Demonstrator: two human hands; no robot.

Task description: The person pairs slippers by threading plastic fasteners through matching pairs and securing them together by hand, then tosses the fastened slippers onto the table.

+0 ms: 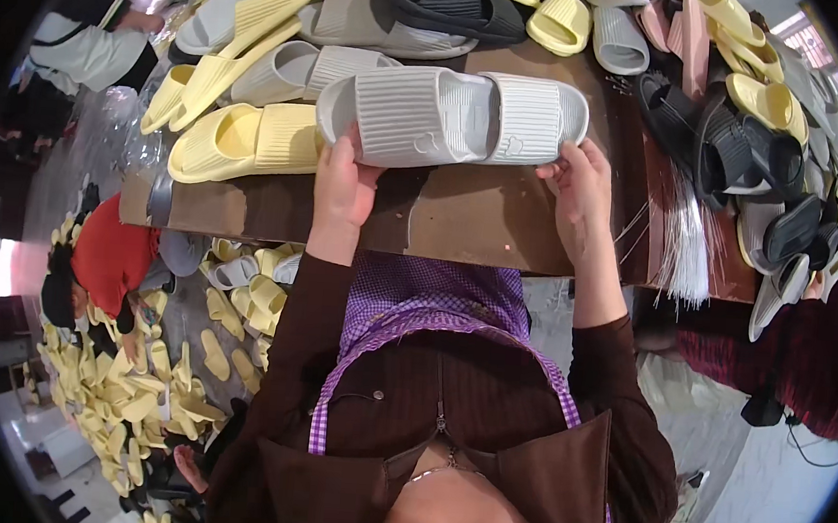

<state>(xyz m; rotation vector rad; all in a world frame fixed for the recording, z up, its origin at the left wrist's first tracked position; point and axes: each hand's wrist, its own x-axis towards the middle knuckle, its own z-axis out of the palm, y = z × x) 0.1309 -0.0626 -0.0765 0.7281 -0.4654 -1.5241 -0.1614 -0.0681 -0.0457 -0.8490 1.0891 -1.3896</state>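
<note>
A pair of light grey ribbed slide sandals is lined up end to end just above the near part of the table. My left hand is closed on the toe end of the left slide sandal, with the thumb at its lower edge. At the other end, the fingers of my right hand pinch the toe edge of the right slide sandal. The heel part of the right one is hidden, tucked against or into the left. A yellow slide sandal lies right beside my left hand.
Heaped grey, black and yellow sandals cover the table's far side. More sandals and a bundle of white plastic ties are at the right. Left, a person in red bends over a floor pile of yellow sandals.
</note>
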